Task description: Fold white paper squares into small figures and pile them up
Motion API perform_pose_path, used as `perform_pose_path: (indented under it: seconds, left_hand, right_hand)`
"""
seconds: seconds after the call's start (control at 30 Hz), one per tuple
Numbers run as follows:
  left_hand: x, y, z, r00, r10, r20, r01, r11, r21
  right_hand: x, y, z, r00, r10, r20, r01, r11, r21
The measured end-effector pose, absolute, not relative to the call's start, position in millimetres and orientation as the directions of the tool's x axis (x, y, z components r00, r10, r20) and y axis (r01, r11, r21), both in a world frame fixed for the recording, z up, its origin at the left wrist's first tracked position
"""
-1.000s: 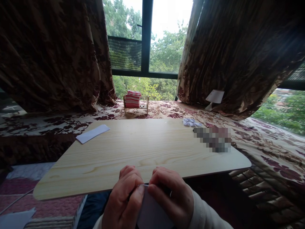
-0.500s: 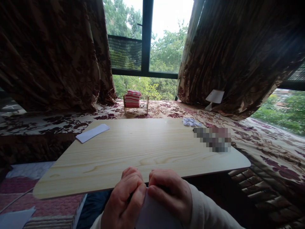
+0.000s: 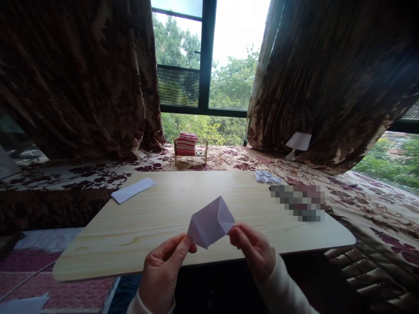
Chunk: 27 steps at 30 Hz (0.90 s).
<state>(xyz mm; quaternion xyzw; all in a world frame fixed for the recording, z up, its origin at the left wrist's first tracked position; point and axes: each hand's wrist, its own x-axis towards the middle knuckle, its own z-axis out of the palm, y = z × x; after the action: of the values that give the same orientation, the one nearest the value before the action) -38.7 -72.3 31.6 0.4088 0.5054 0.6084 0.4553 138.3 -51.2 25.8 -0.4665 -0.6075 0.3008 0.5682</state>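
Observation:
A small sheet of white paper (image 3: 209,221) with folded corners is held up over the front part of the table. My left hand (image 3: 165,266) pinches its lower left corner between thumb and fingers. At the paper's right corner, my right hand (image 3: 253,250) grips the edge with closed fingertips. Creases run along both the left and right ends, where flaps lie folded over.
The wooden table (image 3: 157,222) bears a white paper strip or stack (image 3: 133,190) at left and small folded white pieces (image 3: 266,176) at the back right, beside a blurred patch. Beyond stand a rack with folded striped cloths (image 3: 186,144) and a white lamp (image 3: 298,143).
Both hands have risen from below the table's front edge and moved apart. The paper, mostly hidden between them before, is now lifted and stretched in view. The camera view has tilted slightly up.

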Motion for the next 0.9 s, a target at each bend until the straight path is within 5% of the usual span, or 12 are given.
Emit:
perform_pose_path:
  seconds: [0.13, 0.3, 0.47, 0.9]
  left_hand:
    - [-31, -73, 28, -0.123, 0.992, 0.033, -0.156, -0.052, 0.986]
    - [-30, -80, 36, 0.061, 0.990, 0.128, 0.057, -0.131, 0.990]
    - [-22, -82, 39, -0.029, 0.985, 0.171, -0.051, -0.172, 0.984]
    - [-16, -87, 26, 0.018, 0.998, 0.059, -0.074, -0.058, 0.996]
  right_hand:
    - [110, -64, 10, 0.114, 0.881, 0.459, 0.234, 0.425, -0.875]
    - [110, -58, 36, -0.113, 0.887, 0.447, 0.140, 0.460, -0.877]
    - [112, -60, 46, -0.226, 0.868, 0.443, 0.085, 0.470, -0.878]
    - [98, -58, 16, 0.002, 0.907, 0.422, 0.114, 0.419, -0.901]
